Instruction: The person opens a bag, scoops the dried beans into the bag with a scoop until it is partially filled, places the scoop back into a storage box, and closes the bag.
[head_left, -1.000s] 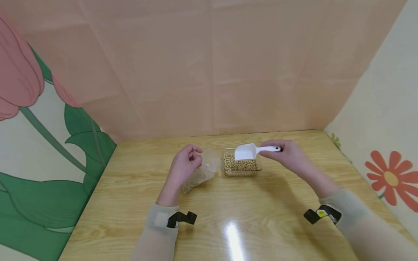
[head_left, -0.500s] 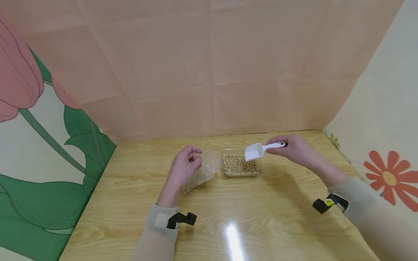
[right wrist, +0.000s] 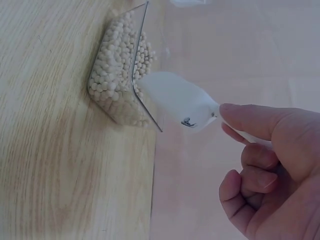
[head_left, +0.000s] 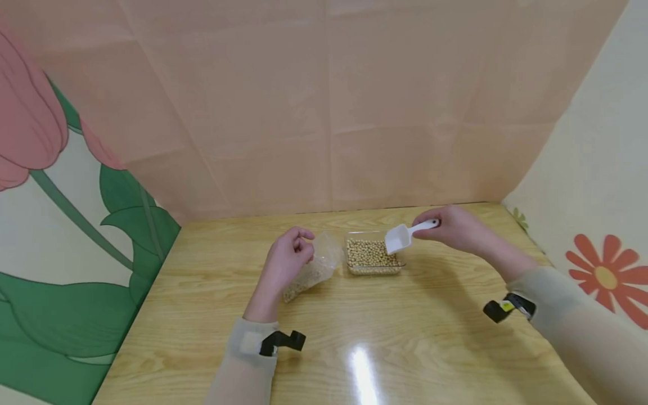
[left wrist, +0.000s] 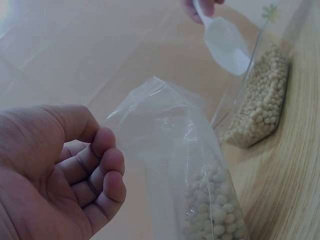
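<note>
My right hand pinches the handle of a white plastic scoop, held tilted over the right side of a clear rectangular container. Soybeans fill much of that container. No beans show in the part of the scoop's bowl that I can see. To the left, a clear plastic bag with more soybeans in its lower part leans on the table. My left hand has curled fingers and grips the bag's upper edge near the fingertips; the exact contact is partly hidden.
Both things stand on a wood-grain table. A pink cloth backdrop rises behind it, with flower-patterned panels on the left and right. Each sleeve carries a black wrist mount.
My right hand has moved the scoop to the right, from above the container's middle to its right side, and tipped its bowl. The left hand and bag have hardly moved.
</note>
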Tool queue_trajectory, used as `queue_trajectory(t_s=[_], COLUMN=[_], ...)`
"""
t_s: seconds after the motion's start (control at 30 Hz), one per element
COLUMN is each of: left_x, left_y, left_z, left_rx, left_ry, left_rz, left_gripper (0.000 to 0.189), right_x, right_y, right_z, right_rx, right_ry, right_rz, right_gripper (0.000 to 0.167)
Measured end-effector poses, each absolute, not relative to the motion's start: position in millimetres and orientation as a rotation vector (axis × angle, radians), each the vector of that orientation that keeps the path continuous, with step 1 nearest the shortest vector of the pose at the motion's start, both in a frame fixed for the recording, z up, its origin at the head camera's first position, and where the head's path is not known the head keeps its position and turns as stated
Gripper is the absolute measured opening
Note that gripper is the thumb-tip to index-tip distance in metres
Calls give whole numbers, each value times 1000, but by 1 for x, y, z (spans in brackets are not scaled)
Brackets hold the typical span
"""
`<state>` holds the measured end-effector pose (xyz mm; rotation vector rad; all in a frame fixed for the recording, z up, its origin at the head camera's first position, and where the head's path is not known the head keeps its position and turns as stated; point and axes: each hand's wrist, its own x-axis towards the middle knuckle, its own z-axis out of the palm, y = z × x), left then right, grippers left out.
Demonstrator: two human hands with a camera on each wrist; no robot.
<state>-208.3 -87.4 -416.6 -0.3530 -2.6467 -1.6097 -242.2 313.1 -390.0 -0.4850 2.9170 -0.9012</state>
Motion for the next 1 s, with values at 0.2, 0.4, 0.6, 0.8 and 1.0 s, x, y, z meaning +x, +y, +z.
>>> queue_trajectory(t_s=[0.2,0.4,0.6,0.8,1.0], left_x=[-209,-209,-209,-208,-209], left_y=[-88,-88,-87,-87,-86], left_z=[-418,-418,-418,-418,-417], left_rx=[-354,-366,-369,-363,-359], left_ry=[-2653,-2658,-2659,-2654,-2658], left_rz=[-1607,-1597,-1603,-1593,-1584], left_gripper=[30,30,30,30,30], right_x=[-244,-248,-250,-251,-253], right_y=[308,303,295,286,285], right_z=[-388,-389,-391,-399,-416], right_rx=[-486,-520,-527,-522,-462], right_ry=[2910,2915,2937,2917,2880], right_rz=[-832,-784,-706,-731,-824], right_gripper=[28,31,32,29,32])
